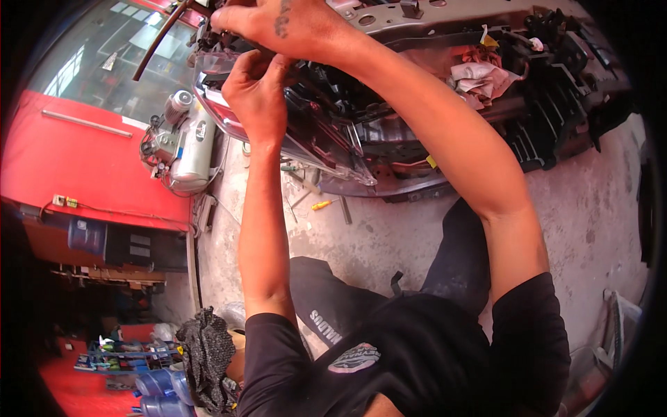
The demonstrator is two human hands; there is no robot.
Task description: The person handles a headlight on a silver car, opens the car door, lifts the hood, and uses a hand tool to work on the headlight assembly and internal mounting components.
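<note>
A car's opened front end fills the top of the view, and its clear headlight (309, 132) lies at the left corner. My left hand (256, 104) is at the headlight's upper part, fingers curled in and thumb against them. What they pinch, if anything, is hidden. Just above it, my right hand (292, 28) reaches across from the right, back of the hand toward me. Its fingers are bent closed near the top edge, and whatever is in them does not show. Beside the hands, a thin dark strip (161, 43) sticks out to the left.
A metal crossbeam (379, 33) spans the car's front, with a crumpled cloth (483, 82) below it. On the concrete floor lie a yellow-handled tool (321, 205) and other tools. An air compressor (193, 154) stands left. Blue water jugs (158, 383) are at lower left.
</note>
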